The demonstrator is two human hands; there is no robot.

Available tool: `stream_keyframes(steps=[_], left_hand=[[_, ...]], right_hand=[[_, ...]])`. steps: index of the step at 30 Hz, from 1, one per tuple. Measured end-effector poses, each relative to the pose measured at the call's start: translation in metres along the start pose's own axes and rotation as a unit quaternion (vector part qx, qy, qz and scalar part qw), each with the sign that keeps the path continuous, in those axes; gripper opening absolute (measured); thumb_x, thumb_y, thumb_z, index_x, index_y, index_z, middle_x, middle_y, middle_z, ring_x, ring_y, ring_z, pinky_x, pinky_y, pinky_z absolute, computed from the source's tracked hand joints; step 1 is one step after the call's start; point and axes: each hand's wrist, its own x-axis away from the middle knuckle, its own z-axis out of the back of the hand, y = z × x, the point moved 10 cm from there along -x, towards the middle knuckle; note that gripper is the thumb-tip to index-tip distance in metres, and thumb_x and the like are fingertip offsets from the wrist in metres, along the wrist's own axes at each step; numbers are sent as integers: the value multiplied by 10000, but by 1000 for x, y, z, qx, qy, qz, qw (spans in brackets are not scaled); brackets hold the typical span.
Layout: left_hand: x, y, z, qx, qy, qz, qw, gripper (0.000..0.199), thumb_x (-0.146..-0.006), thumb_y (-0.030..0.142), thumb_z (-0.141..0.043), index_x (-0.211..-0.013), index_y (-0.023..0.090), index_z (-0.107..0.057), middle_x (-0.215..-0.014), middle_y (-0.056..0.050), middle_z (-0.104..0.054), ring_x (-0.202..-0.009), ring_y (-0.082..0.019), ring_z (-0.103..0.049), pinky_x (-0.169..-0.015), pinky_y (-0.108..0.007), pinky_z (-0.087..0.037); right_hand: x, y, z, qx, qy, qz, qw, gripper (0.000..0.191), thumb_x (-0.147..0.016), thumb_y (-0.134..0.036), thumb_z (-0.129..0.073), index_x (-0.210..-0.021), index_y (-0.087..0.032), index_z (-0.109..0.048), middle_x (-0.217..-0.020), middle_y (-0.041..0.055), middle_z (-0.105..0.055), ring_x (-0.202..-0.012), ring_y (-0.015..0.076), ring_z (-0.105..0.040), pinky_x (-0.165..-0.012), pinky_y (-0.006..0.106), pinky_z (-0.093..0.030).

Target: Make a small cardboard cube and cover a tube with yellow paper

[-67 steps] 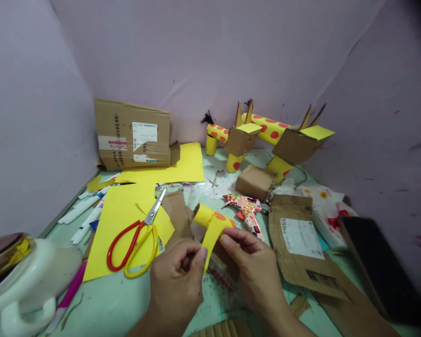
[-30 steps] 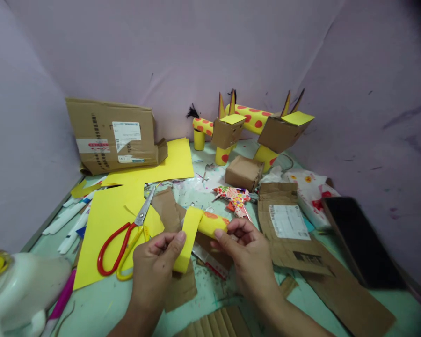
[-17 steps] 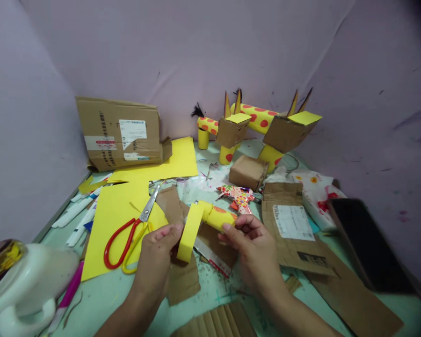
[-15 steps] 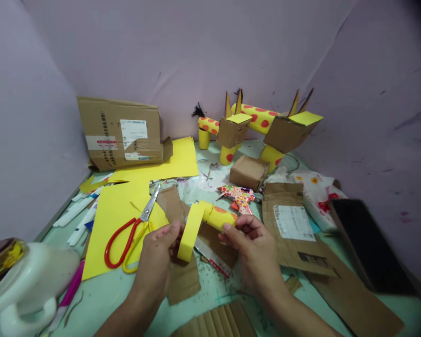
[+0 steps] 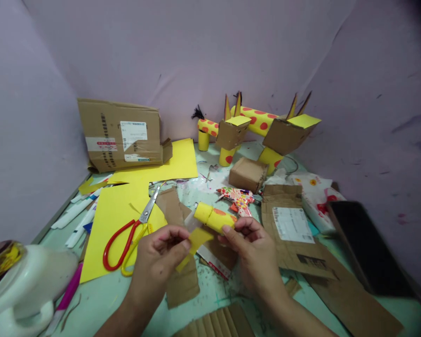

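Note:
My left hand (image 5: 166,252) pinches a yellow paper strip (image 5: 199,239) between thumb and fingers. Its free end points right, below the roll. In my right hand (image 5: 252,245) is a small yellow paper roll (image 5: 217,217) with orange spots, tilted with its narrower end up and to the left. Strip and roll look apart, though close together. Just behind them lies a flower-patterned glue gun (image 5: 239,198). Left of my left hand, scissors (image 5: 135,234) with one red and one yellow handle rest on yellow paper (image 5: 105,210).
Two spotted cardboard animals (image 5: 233,133) stand at the back, near a small cardboard box (image 5: 248,173). A large carton (image 5: 126,135) leans at the back left. Cardboard pieces (image 5: 287,243) and a phone (image 5: 368,248) lie right. A white mug (image 5: 45,276) is at the left edge.
My left hand has turned and shifted slightly, swinging the yellow strip down from across the roll's end to below it. My right hand still holds the roll in nearly the same place.

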Motion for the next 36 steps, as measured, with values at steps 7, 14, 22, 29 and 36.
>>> stream_keyframes(steps=[7,14,22,29,36], left_hand=[[20,64,-31,-184,-200,-248,930,222,-695,68,-626,-652,268,-711,-1022,-35,-642,-1117,-238,-512,-985,-362,-386],[14,27,-48,-369,-343,-208,839,373,-719,4,-408,-719,230,-705,-1005,-62,-649,-1027,-208,-570,-897,-333,-443],[-7,17,-36,-395,-143,-157,894,151,-828,225,-495,-781,191,-634,-779,-37,-664,-702,-172,-613,-630,-265,-463],[5,-4,-83,-589,-116,-199,774,164,-820,195,-498,-881,167,-648,-886,-111,-626,-895,-287,-569,-763,-405,-437],[-1,5,-57,-398,-77,-138,904,229,-790,262,-513,-578,185,-553,-576,-5,-529,-563,-165,-507,-529,-262,-382]], right_hand=[[-5,-2,4,-6,1,14,1000,325,-494,-258,-847,-635,-176,-567,-568,-71,-573,-483,95,-574,-496,225,-537],[-13,-11,15,-26,22,34,999,341,-496,-277,-845,-649,-190,-553,-594,-70,-566,-513,94,-564,-528,246,-547],[-16,-17,18,-31,33,43,998,324,-517,-278,-836,-653,-193,-555,-625,-67,-569,-553,100,-576,-559,258,-544],[-12,-14,15,-17,16,44,999,300,-536,-274,-818,-650,-196,-552,-602,-65,-574,-524,107,-560,-523,245,-501],[-10,-12,12,1,15,37,999,273,-534,-276,-797,-615,-196,-549,-569,-65,-557,-518,112,-522,-511,242,-460]])
